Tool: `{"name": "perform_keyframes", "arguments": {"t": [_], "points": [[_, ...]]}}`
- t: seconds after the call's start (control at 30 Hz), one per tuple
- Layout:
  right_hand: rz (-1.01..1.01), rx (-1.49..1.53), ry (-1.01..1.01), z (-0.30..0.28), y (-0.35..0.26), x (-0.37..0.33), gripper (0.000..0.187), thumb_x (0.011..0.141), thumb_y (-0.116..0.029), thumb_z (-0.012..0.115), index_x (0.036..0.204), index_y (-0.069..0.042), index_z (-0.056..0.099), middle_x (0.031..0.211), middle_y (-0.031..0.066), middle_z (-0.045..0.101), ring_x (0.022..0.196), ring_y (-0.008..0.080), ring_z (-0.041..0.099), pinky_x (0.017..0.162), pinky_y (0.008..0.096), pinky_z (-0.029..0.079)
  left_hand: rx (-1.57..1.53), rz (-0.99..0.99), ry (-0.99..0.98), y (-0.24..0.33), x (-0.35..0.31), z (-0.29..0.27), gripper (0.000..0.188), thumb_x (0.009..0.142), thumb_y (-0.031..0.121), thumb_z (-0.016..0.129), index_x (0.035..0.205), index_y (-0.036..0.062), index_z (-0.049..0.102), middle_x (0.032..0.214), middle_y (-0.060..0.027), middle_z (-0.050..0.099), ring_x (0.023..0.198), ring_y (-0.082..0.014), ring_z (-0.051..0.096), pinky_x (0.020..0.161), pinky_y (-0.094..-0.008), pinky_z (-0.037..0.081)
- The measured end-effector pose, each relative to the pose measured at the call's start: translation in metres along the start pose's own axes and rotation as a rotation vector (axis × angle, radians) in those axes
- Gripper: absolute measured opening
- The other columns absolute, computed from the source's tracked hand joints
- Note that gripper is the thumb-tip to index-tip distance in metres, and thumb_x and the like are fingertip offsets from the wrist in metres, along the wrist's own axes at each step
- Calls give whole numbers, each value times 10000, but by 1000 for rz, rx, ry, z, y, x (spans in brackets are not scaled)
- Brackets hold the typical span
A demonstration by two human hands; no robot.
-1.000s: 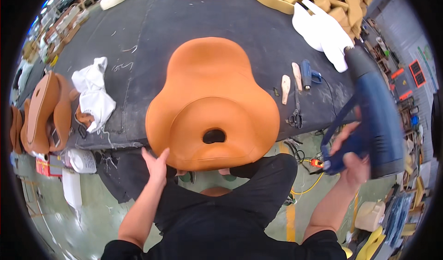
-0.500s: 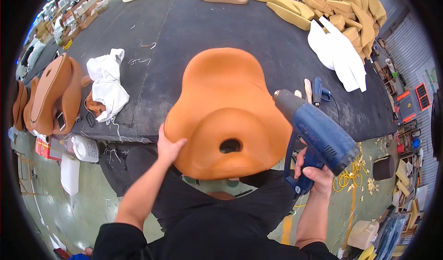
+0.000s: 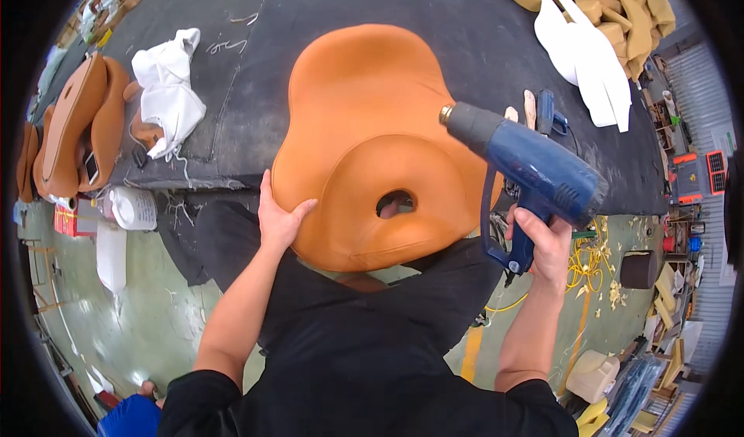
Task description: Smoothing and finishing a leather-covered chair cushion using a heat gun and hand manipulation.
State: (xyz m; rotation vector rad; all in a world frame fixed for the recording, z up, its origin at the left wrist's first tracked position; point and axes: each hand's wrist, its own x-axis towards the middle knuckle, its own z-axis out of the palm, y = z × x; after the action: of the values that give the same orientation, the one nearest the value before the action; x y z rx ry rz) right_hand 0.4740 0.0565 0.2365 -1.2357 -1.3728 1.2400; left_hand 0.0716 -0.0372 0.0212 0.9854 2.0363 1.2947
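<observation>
An orange-brown leather-like seat cushion (image 3: 364,88) with an oval hole in its nearer half rests partly over my lap and partly over the table's front edge. My left hand (image 3: 280,218) grips its left edge, thumb on top and fingers along the side. In my right hand (image 3: 547,245) is a blue heat gun (image 3: 539,162), held by its handle. Its metal nozzle points left, over the cushion's right side; whether it touches the surface I cannot tell. Part of my right fingers is hidden behind the handle.
The dark-covered table (image 3: 232,119) carries white cloth (image 3: 167,96), several brown cushions (image 3: 70,127) at left, a second blue tool (image 3: 550,113), white sheets (image 3: 585,61) and a yellow foam pile (image 3: 620,6). A yellow hose (image 3: 583,270) coils on the floor at right.
My view has shifted, so the table and cushion sit higher in the picture. The cushion has turned slightly counterclockwise, and the heat gun has tilted a little flatter. Both hands keep their holds.
</observation>
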Motion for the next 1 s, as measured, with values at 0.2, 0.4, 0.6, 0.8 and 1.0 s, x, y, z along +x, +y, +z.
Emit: {"name": "perform_keyframes", "arguments": {"t": [0.2, 0.4, 0.6, 0.8, 1.0], "points": [[-8, -13, 29, 8, 3, -2, 464, 877, -106, 829, 1260, 54, 620, 891, 120, 695, 679, 188, 677, 613, 315, 574, 72, 177, 0, -11, 40, 3, 1104, 711, 189, 988, 1599, -83, 391, 1506, -263, 599, 1394, -346, 602, 1163, -415, 494], [11, -83, 90, 19, -4, 2, 445, 892, -112, 810, 1262, 49, 625, 880, 104, 699, 672, 181, 664, 608, 310, 566, 215, 146, -47, 13, 135, 17, 1081, 760, 313, 965, 1604, -63, 406, 1544, -268, 576, 1419, -356, 586, 1169, -415, 491], [14, -58, 56, 24, 6, -9, 431, 896, -94, 811, 1259, 47, 625, 880, 113, 705, 680, 194, 681, 615, 325, 566, -54, -64, 31, -56, 80, 27, 1206, 813, 397, 945, 1635, -135, 242, 1494, -311, 594, 1376, -349, 616, 1132, -402, 503], [49, -101, 79, 27, 17, -3, 375, 903, -57, 811, 1225, 45, 648, 878, 116, 712, 670, 190, 688, 605, 321, 570, -520, -952, -49, -59, -8, 77, 994, 855, 374, 927, 1580, 39, 334, 1579, -217, 496, 1424, -471, 510, 1067, -778, 418], [89, -89, 36, 37, 18, -4, 383, 897, -44, 820, 1229, 42, 650, 882, 110, 712, 681, 174, 691, 602, 309, 588, -708, -941, -104, -74, -28, 111, 1049, 811, 234, 964, 1581, 55, 274, 1644, -220, 391, 1483, -497, 431, 1079, -807, 421]]}}
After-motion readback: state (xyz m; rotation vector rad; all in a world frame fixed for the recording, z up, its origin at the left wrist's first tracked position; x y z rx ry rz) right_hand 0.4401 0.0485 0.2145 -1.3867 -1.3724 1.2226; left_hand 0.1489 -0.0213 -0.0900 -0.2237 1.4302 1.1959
